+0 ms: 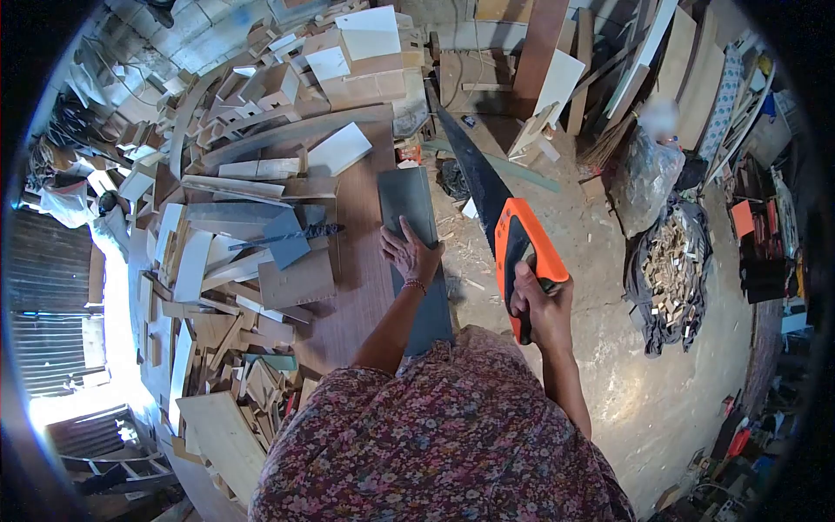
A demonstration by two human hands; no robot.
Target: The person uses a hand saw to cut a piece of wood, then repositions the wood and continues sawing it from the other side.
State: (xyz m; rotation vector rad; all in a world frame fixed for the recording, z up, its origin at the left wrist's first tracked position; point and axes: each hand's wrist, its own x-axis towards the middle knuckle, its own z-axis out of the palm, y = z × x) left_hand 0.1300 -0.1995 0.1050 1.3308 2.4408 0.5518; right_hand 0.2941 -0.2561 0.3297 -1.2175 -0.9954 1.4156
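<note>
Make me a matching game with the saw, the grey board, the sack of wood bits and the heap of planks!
1 saw
2 grey board
3 sack of wood bits
4 heap of planks

A on the floor at the right
B under the left hand
C piled at the left
D gripped by the right hand

Pairs: 1-D, 2-B, 3-A, 4-C

A long brown wooden workbench (pixel 361 278) is seen, running away from the viewer. A grey board (pixel 416 252) is laid flat along its right edge, with one end hanging over. On the left part of the bench, a big pile of wood offcuts (pixel 235 252) is spread, and a dark drill bit (pixel 300 233) is placed on top of it. The dusty floor (pixel 609 348) is covered with sawdust.
</note>
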